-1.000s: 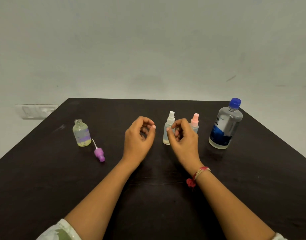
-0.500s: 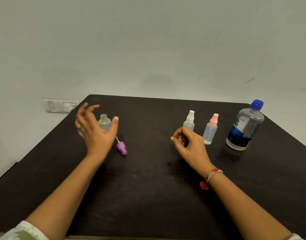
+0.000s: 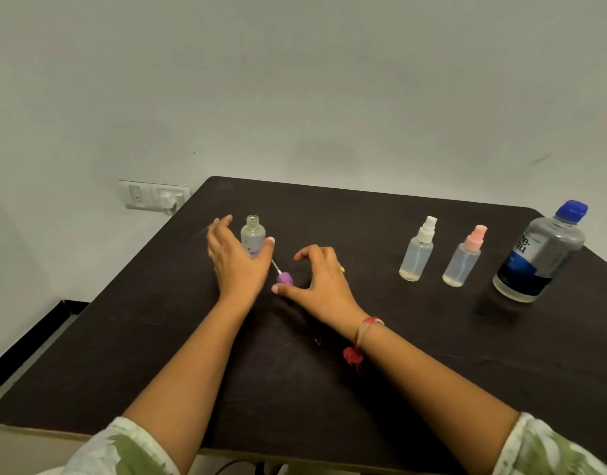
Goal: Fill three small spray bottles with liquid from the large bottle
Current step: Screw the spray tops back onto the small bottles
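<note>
Far right on the dark table (image 3: 398,371), the large clear blue-capped bottle (image 3: 542,255), its label partly reading "re-", holds clear liquid. The left hand (image 3: 238,265), fingers spread and grasping nothing, flanks the uncapped small purple-labelled bottle (image 3: 253,234) at far left. The right hand (image 3: 324,282) arches unclenched over the purple spray cap (image 3: 284,278). The white-topped spray bottle (image 3: 418,248) and the pink-topped spray bottle (image 3: 465,258) each hold a little liquid.

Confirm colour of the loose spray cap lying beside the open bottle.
Purple spray cap with a white dip tube; the head view shows it best.

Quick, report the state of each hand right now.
Left hand: open, fingers spread beside the uncapped bottle, not gripping it.
Right hand: open, curved around the purple spray cap, holding nothing.
</note>
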